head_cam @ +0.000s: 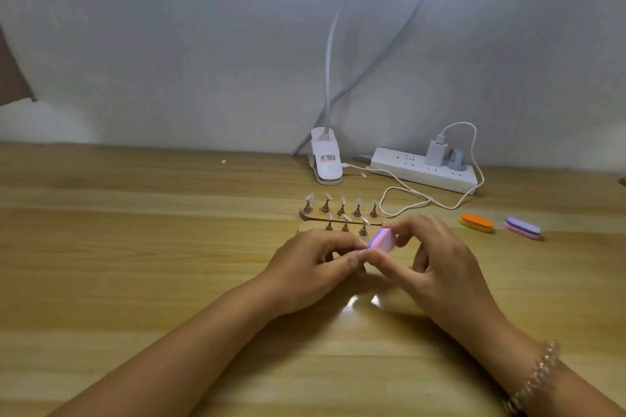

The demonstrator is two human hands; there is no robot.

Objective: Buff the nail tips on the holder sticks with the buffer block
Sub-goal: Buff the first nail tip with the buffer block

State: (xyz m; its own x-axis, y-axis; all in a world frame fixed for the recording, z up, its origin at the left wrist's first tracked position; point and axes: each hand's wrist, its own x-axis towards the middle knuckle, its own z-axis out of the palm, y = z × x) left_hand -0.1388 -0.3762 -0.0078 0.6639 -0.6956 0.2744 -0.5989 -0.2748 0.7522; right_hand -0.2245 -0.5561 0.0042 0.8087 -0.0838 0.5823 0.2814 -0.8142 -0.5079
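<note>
My right hand (437, 261) pinches a pink and purple buffer block (382, 239) between thumb and fingers. My left hand (311, 264) is closed, its fingertips meeting the block's lower end; what they pinch there is hidden, perhaps a holder stick. Just beyond both hands lie two wooden bases: the far base (306, 213) carries several holder sticks with clear nail tips (342, 202), and the near base (310, 226) has three sticks standing (345, 223).
An orange and yellow buffer block (476, 222) and a purple and pink one (522, 228) lie to the right. A white clip lamp (326, 159), a power strip (423, 170) and a looping white cable (403, 195) sit at the back of the wooden table (135, 247).
</note>
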